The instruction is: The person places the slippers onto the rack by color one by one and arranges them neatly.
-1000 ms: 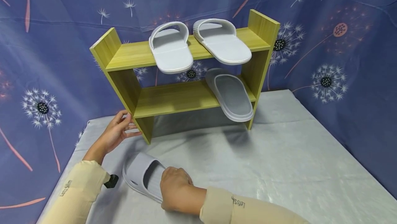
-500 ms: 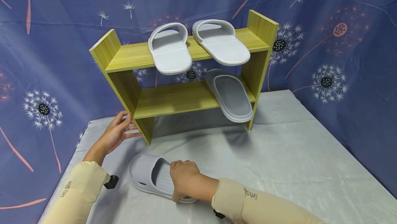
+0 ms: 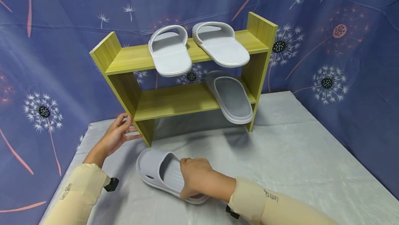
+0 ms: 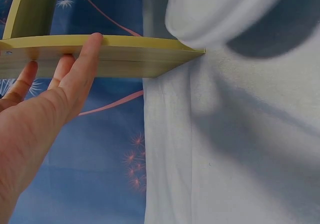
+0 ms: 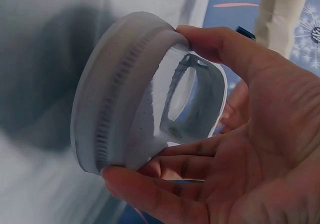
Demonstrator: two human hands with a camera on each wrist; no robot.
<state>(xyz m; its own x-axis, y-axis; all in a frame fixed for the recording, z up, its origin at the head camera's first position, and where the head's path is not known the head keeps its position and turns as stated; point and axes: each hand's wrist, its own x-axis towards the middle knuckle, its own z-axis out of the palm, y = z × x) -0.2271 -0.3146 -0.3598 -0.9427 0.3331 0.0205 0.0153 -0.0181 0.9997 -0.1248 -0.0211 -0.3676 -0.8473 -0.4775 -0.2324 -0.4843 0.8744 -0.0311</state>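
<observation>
My right hand point(image 3: 199, 176) grips a grey slide slipper point(image 3: 152, 166) by its heel end, thumb on one side and fingers on the other. In the right wrist view, the slipper's ribbed heel edge point(image 5: 120, 89) faces the camera, with the strap beyond. The slipper's toe points left, in front of the rack's left foot. My left hand point(image 3: 116, 135) rests its extended fingers against the outer face of the left side panel point(image 4: 135, 61) of a yellow wooden shoe rack point(image 3: 174, 102). A matching grey slipper point(image 3: 233, 97) sits at the right of the lower shelf, toe inward.
Two white slippers, a left one point(image 3: 173, 59) and a right one point(image 3: 225, 50), stand on the top shelf, overhanging its front edge. A pale cloth point(image 3: 299, 169) covers the table. Behind the rack hangs a blue dandelion-print curtain point(image 3: 352, 55).
My right hand has moved to the right with the grey slipper, bringing more of its strap and toe into view. The left hand stays at the rack's side panel.
</observation>
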